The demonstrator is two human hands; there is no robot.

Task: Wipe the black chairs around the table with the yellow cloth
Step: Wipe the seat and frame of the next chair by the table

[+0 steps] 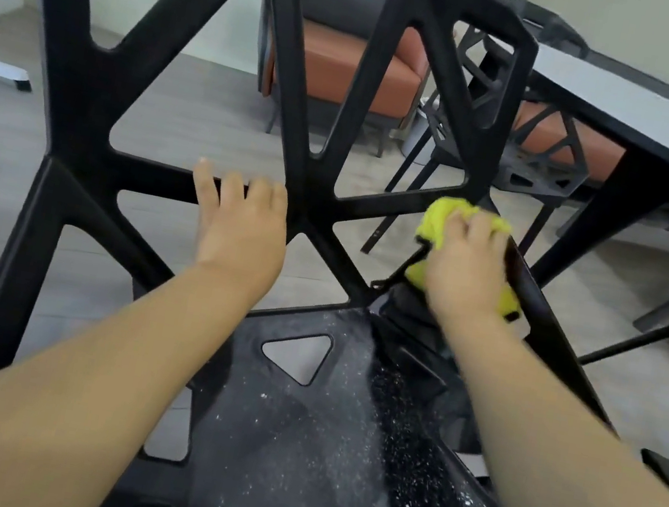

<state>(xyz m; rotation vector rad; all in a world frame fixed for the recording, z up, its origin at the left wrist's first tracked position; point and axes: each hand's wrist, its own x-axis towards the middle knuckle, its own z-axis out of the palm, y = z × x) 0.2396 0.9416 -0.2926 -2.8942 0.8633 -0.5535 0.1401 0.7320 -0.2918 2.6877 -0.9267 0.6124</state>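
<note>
Your right hand [466,267] is gripping the yellow cloth [441,223] against the black chair [85,84] at three o'clock, while your left hand [242,219] is curling over a strut. You are risking pushing the white specks on the seat [289,446] onto the floor [179,109].

Both bare forearms reach forward from the bottom corners and draw closer together toward the hands. The left hand [239,227] lies palm down, wrist straight, its fingers [233,190] curled over a bar of the black chair [87,75] in a loose grip. The right hand [465,272] sits a little lower and to the right, knuckles up, fingers bunched tight around the yellow cloth [436,226] and pressing it against the chair frame
</note>
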